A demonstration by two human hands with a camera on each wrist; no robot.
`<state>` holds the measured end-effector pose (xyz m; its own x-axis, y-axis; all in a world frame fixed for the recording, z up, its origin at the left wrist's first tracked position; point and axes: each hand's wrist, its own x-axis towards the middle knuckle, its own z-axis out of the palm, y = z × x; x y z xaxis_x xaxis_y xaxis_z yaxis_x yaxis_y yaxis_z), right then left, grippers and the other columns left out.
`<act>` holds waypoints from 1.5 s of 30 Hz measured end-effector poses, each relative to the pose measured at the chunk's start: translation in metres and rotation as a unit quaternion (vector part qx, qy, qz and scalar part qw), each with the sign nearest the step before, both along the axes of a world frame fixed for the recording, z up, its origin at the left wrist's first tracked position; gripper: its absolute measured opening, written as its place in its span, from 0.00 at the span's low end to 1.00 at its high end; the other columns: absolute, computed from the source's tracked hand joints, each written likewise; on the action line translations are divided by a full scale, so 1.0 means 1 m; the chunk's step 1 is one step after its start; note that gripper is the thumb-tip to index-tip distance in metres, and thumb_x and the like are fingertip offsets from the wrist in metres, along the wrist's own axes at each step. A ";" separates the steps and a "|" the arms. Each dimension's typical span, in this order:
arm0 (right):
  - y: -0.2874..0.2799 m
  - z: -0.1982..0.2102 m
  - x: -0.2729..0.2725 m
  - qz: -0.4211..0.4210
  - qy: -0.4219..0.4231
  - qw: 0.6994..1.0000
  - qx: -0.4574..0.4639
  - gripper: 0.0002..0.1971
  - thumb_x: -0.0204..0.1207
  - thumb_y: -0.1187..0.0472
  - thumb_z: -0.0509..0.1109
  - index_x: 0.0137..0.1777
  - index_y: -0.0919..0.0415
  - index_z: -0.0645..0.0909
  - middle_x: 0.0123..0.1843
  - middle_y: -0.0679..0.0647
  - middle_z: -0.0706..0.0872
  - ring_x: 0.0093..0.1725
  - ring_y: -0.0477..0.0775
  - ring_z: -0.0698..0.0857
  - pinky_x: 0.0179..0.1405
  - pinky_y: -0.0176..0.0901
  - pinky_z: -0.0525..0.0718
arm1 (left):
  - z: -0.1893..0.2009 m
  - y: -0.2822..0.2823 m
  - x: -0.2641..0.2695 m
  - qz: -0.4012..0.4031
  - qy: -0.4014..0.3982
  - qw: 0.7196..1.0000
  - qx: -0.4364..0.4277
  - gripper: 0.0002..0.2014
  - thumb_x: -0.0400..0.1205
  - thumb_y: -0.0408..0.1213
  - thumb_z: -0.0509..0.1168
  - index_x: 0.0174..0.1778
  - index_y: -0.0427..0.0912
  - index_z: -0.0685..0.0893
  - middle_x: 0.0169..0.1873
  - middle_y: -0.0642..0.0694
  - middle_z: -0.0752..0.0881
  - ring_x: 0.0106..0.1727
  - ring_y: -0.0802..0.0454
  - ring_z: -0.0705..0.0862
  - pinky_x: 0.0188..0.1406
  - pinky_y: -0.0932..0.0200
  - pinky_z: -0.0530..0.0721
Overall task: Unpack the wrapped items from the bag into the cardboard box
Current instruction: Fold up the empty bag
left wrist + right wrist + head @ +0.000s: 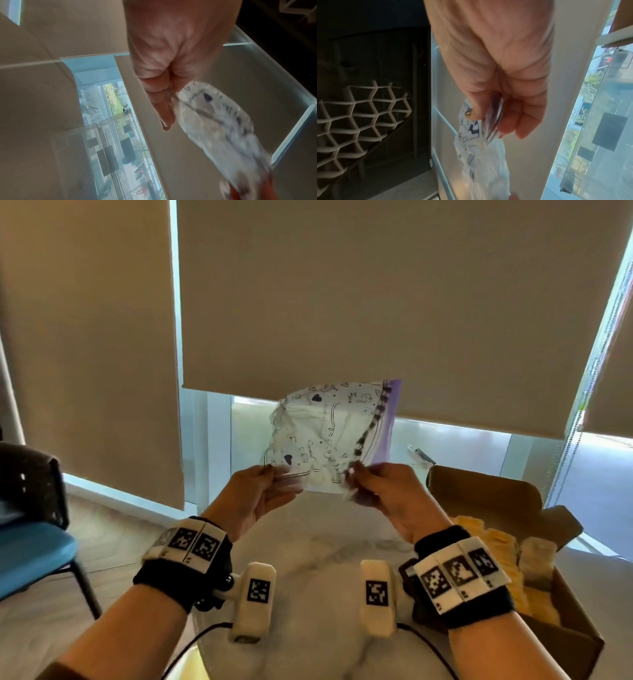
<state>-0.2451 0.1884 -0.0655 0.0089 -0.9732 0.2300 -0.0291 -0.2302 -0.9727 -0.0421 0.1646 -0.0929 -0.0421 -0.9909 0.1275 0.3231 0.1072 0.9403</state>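
A clear zip bag [329, 436] with black doodle print and a purple zip strip is held up in the air above the table. My left hand [263, 491] pinches its lower left corner, my right hand [373, 487] pinches its lower right edge. In the left wrist view the bag [214, 121] hangs blurred from the left hand [168, 102]. In the right wrist view the right hand [489, 115] clamps the bag's crumpled plastic [479, 148]. The open cardboard box [486, 491] stands at the right with several yellow wrapped items [493, 542] inside. Whether anything is in the bag I cannot tell.
A marble-topped table [315, 542] lies under my hands. A blue chair [30, 553] with a dark back stands at the left. Roller blinds [342, 285] cover the windows ahead. Cables run from the wrist units over the table's front.
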 end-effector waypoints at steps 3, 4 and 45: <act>-0.005 0.005 -0.026 -0.060 -0.062 0.996 0.017 0.05 0.76 0.69 0.67 0.43 0.72 0.82 0.39 0.62 0.87 0.37 0.54 0.84 0.47 0.43 0.85 | -0.001 0.001 0.024 0.009 -0.049 0.999 -0.004 0.12 0.88 0.30 0.52 0.53 0.34 0.81 0.52 0.36 0.87 0.44 0.49 0.90 0.48 0.55 0.88; -0.005 0.006 -0.032 -0.068 -0.074 0.995 0.027 0.05 0.76 0.71 0.67 0.46 0.74 0.81 0.38 0.62 0.87 0.38 0.55 0.85 0.49 0.45 0.85 | -0.002 0.004 0.029 0.006 -0.085 0.996 -0.004 0.11 0.87 0.30 0.53 0.53 0.37 0.82 0.53 0.38 0.87 0.47 0.49 0.90 0.53 0.53 0.85; 0.014 0.036 -0.076 -0.084 -0.028 0.996 0.028 0.09 0.74 0.75 0.62 0.32 0.72 0.77 0.28 0.66 0.82 0.26 0.58 0.85 0.21 0.34 0.82 | 0.029 -0.004 0.034 0.025 -0.361 0.920 -0.148 0.48 0.64 0.80 0.52 0.67 0.45 0.78 0.63 0.48 0.81 0.63 0.52 0.80 0.62 0.56 0.74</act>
<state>-0.3208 0.2026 -0.0293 -0.1667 -0.9711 0.1707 -0.0074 -0.1719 -0.9851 -0.0079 0.1603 -0.0643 -0.1768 -0.9202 0.3492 -0.3874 0.3913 0.8348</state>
